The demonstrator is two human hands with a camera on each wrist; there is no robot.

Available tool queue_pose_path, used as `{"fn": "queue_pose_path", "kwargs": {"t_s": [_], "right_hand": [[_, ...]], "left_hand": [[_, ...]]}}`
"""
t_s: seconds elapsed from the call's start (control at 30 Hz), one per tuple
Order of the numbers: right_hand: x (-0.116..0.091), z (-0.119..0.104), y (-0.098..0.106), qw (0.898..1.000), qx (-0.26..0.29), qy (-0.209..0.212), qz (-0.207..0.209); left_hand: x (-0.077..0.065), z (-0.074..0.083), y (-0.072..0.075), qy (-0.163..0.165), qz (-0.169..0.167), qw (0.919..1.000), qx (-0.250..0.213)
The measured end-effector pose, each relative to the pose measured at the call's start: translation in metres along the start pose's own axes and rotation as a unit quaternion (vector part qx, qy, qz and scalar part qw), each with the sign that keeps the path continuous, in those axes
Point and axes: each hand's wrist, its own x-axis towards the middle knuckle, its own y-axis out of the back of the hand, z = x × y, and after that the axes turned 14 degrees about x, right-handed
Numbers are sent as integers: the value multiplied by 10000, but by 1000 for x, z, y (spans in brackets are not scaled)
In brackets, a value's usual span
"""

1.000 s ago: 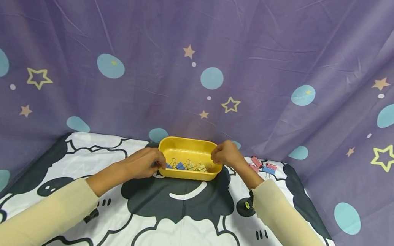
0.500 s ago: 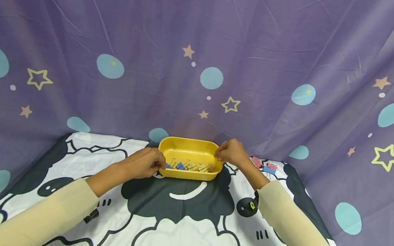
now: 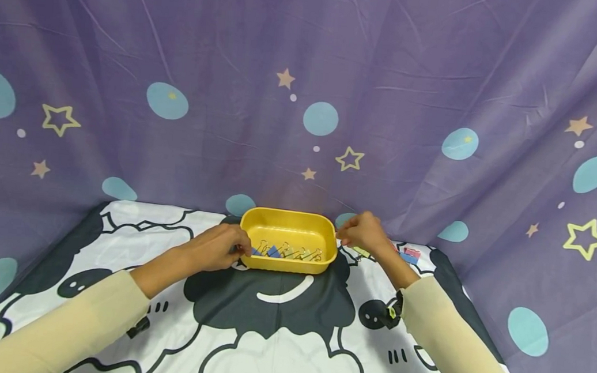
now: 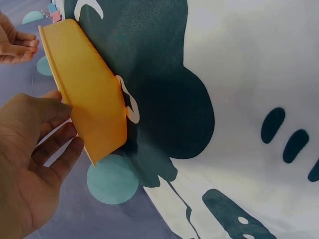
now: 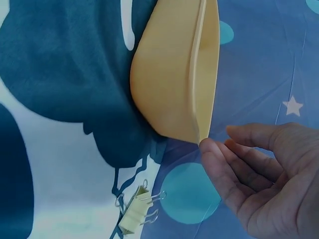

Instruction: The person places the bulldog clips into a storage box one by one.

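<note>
Seemingly part-done: blue and yellow metal binder clips (image 3: 273, 252) are lying inside the yellow oblong plastic tray (image 3: 285, 265), a pale-yellow clip (image 5: 132, 216) and pink-and-blue clips (image 3: 409, 258) remaining right of it; left hand (image 3: 216, 246) is pinching its left rim, right hand (image 3: 365, 235) hovering empty, fingers loose, by its right

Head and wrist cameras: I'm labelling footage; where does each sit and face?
Head: worn there, facing forward and down; yellow tray, left hand, right hand, sleeves.
Left wrist: worn there, facing the tray's outer wall; both hands show.
Right wrist: worn there, facing tray's right end, yellow clip; right hand shows.
Wrist views share tray, right hand.
</note>
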Motion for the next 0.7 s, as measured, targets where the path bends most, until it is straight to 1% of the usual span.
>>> {"fn": "queue_pose_path", "kwargs": {"t_s": [0.13,0.47,0.7], "right_hand": [[-2,6,5,9998,14,-169,52],[-5,19,23,9996,161,-236,76],[-11,24,38,9997,-30,-195,145]], "left_hand": [[0,0,0,4,-6,10000,-11],[1,-1,0,-4,13,10000,-29],[0,-1,-1,59,-48,10000,-41]]}}
